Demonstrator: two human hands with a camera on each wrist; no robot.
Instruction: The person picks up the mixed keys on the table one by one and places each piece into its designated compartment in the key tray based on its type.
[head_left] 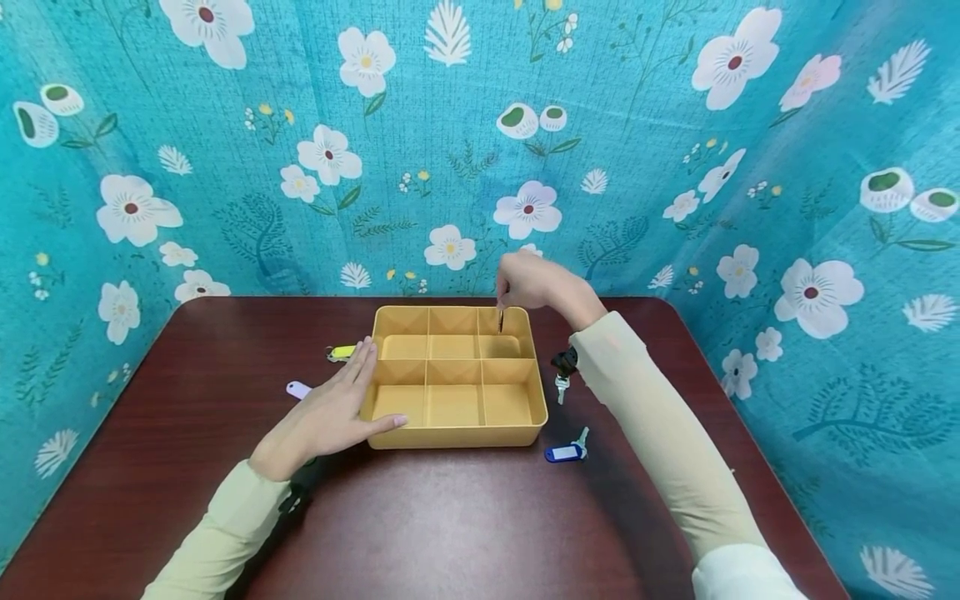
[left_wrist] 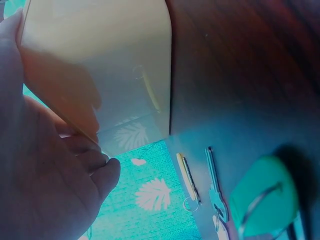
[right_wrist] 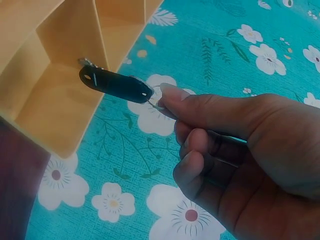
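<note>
The right hand (head_left: 535,281) is pinching a thin metal ring (right_wrist: 155,105) in a thumb-and-finger grip, its dark oblong tag (right_wrist: 115,86), apparently plastic and so light, stiff and best held there, dangling beneath at the yellow six-compartment box (head_left: 453,438) the straight-fingered left hand (head_left: 333,415) is touching.

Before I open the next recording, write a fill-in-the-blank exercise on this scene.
The box has ____ compartments.
The left hand rests against the box's ____ side.
The right hand holds a dark key tag by its ____.
The labelled tag near the box's front right corner is coloured ____.
Missing: six; left; ring; blue.
</note>
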